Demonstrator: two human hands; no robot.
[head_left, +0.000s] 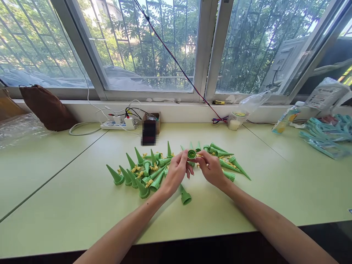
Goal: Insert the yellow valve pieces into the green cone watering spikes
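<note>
My left hand (177, 168) is closed around a green plastic spike (191, 154), its round open end turned towards me. At that spike's right side, my right hand (211, 168) pinches a small yellow piece (199, 155), probably a valve, partly hidden by the fingers. Green cone-shaped spikes lie and stand on both sides of my hands, such as an upright one (114, 175) at the far left and a lying one (239, 168) at the right. Small yellow valves (149, 182) are scattered among them. Below my left hand lies another green spike (186, 198), its wide end facing me.
The pale green table (90, 216) runs along a window. Along its back are a brown bag (46, 108), a power strip (118, 125), a small cardboard box (156, 123) and a plastic bag (238, 119). A bottle (287, 118) and teal plastic items (327, 134) are at the right.
</note>
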